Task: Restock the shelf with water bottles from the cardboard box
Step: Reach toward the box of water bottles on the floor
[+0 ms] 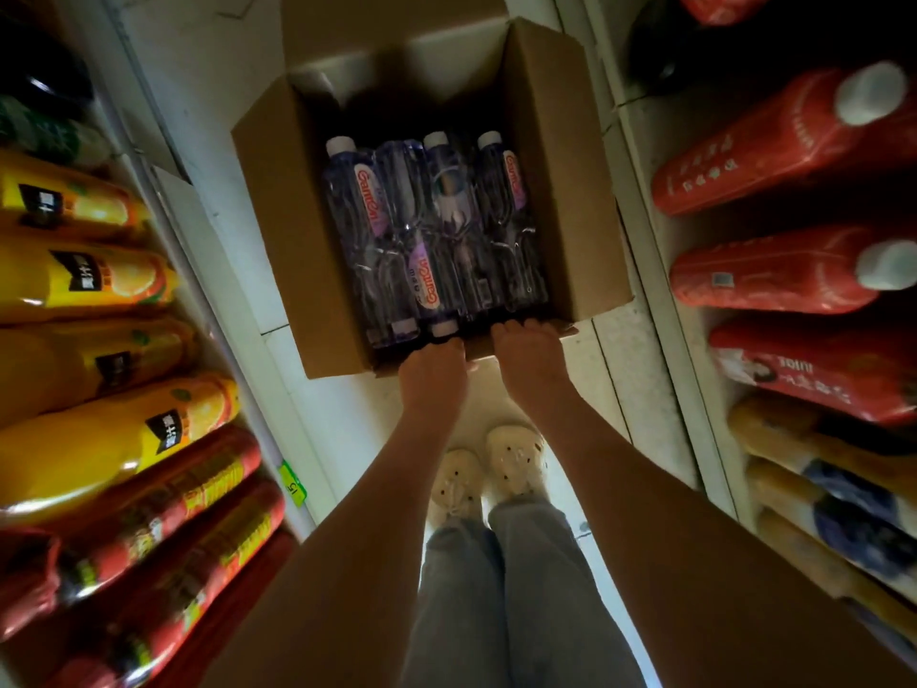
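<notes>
Four bottles (431, 235) at least lie flat in open box (278, 201) on floor (208, 106), caps mostly toward far wall, one reversed. I read "Ganten" on labels. My left hand (432, 372) and right hand (531, 352) both curl over box's near edge, fingers hooked inside, gripping cardboard. Shelf (665, 270) at right holds red packs; left rack (208, 290) holds orange juice bottles (89, 270). Green tag (293, 481) on left rack edge reads "15".
</notes>
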Motion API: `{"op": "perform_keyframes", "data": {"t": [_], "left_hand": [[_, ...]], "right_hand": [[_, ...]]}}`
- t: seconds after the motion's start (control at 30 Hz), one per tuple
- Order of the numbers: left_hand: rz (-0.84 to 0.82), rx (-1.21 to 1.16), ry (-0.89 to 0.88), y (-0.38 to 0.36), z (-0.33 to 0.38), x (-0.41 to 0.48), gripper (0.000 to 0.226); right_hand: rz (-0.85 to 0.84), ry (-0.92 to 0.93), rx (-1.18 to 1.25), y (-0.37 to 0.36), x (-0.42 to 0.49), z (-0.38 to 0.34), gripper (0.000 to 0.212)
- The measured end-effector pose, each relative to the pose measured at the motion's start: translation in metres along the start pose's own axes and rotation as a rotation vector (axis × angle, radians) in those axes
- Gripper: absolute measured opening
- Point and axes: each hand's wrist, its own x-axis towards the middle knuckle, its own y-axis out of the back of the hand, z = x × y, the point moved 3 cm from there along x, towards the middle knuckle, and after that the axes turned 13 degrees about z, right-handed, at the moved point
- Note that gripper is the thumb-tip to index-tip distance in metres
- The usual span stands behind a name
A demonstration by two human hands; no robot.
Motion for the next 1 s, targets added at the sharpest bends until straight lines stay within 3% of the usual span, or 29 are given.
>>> {"op": "perform_keyframes", "data": {"t": [0.13, 0.37, 0.7, 0.93, 1.0], "left_hand": [[0.018, -0.013, -0.001, -0.017, 0.006, -0.04, 0.026], [-0.052, -0.015, 0.004, -0.049, 0.023, -0.1, 0.023], [-0.025, -0.048, -0.011, -0.078, 0.045, -0.183, 0.03], [-0.123, -0.067, 0.009, -0.094, 0.054, -0.223, 0.032], [-0.133, -0.038, 0.008, -0.1, 0.056, -0.23, 0.027]], "right_hand": [[-0.071, -0.014, -0.042, -0.013, -0.035, -0.006, 0.03], [-0.056, 0.041, -0.075, -0.045, -0.101, 0.0, 0.026], [-0.1, 0.012, 0.007, -0.072, -0.184, 0.008, 0.022], [-0.172, -0.053, 0.057, -0.092, -0.228, 0.012, 0.024], [-0.117, -0.034, 0.035, -0.096, -0.238, 0.011, 0.016]]}}
